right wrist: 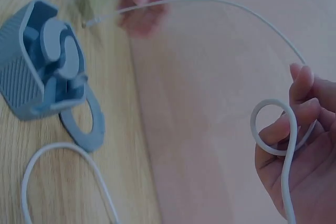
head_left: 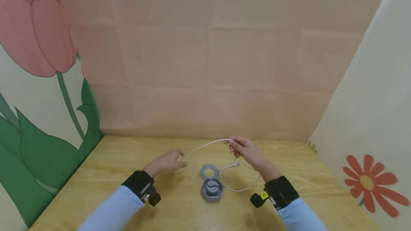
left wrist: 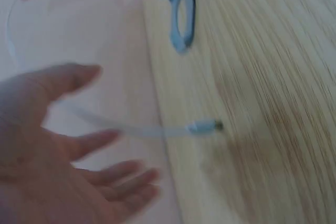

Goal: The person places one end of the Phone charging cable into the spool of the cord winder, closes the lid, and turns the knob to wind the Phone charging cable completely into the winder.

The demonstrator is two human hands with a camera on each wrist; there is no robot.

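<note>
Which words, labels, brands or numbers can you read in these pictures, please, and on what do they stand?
None can be read.
Small yellow tag on the black wrist strap of the right arm: too small to read.
Grey plastic cable winder case: no lettering shows in any view.
Thin white charging cable held by the right hand and the left hand: no print visible.
Wall panels with a painted pink tulip and red daisy: pictures only, no words.
</note>
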